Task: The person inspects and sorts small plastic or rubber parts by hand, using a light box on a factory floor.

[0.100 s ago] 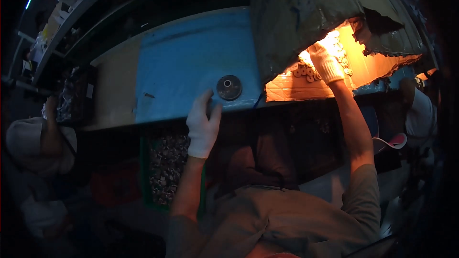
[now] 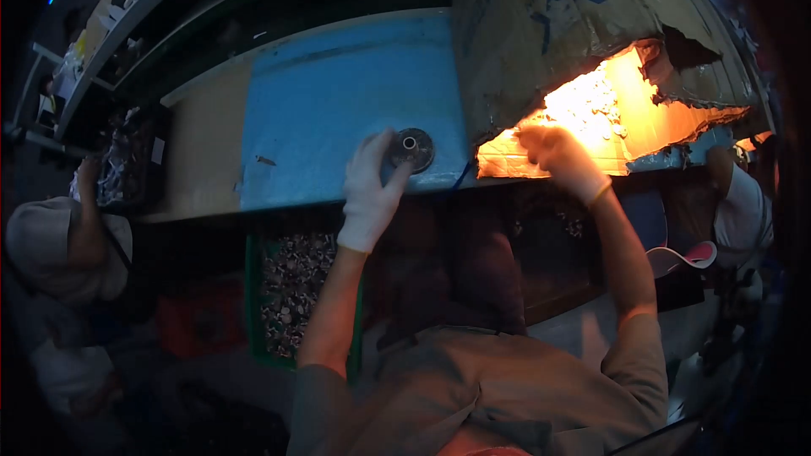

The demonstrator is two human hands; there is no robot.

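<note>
A round dark disc with a small pale-rimmed tube (image 2: 409, 143) standing at its middle lies on the blue tabletop (image 2: 338, 101). My left hand (image 2: 373, 173), in a white glove, takes hold of the disc's left side, thumb at the near edge and fingers at the far left. My right hand (image 2: 562, 160), gloved too and blurred, is at the near edge of a brightly lit opening in a cardboard box (image 2: 583, 25). Its fingers are curled together; what they hold, if anything, I cannot make out. Small pieces (image 2: 604, 110) inside the opening are washed out by the glare.
Below the table edge stands a green crate (image 2: 253, 304) full of small metal parts. A red crate (image 2: 198, 321) is left of it. A dark bin (image 2: 131, 160) sits at the table's left end, with another person's hand (image 2: 87, 177) beside it. Another person (image 2: 739, 203) is at far right.
My right hand has drawn back from deep in the lit opening toward its near edge, fingers curled. The left hand has moved up and right onto the disc.
</note>
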